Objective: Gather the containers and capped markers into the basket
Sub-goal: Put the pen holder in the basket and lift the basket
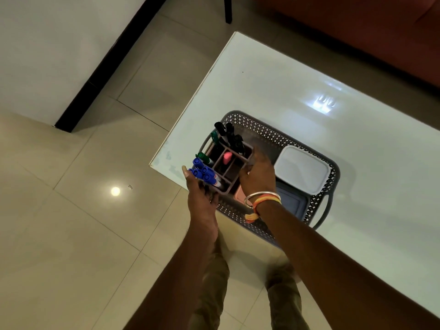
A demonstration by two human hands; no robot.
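- I see a glossy white table (297,75) over a pale tiled floor (71,210). A light wall with a dark skirting board (100,70) stands at the far left and a reddish sofa (357,25) at the far right.
- A grey perforated basket (269,133) sits on the table near its left corner, its near end hanging over the table's near edge.
- Inside the basket, a white lidded container (303,170) lies at the right. A grey-blue lidded container (291,202) lies just beside it on the near side.
- A divided marker holder (228,173) is held over the left half of the basket, tilted away from me. It carries blue markers (202,171) nearest the left thumb, green markers (203,156) and black markers (232,136) further back, and one pink-capped piece (227,158) in the middle.
- The left hand (202,198) holds the holder's near left corner, with the thumb straight up beside the blue caps (the fingers go underneath, so I cannot see how they lie).
- The right hand (258,178) grips the holder's right wall, palm down and fingers curled over the rim. A metal bangle (262,195) and an orange thread circle that wrist.
- Both forearms reach forward from the bottom of the view and converge on the holder.
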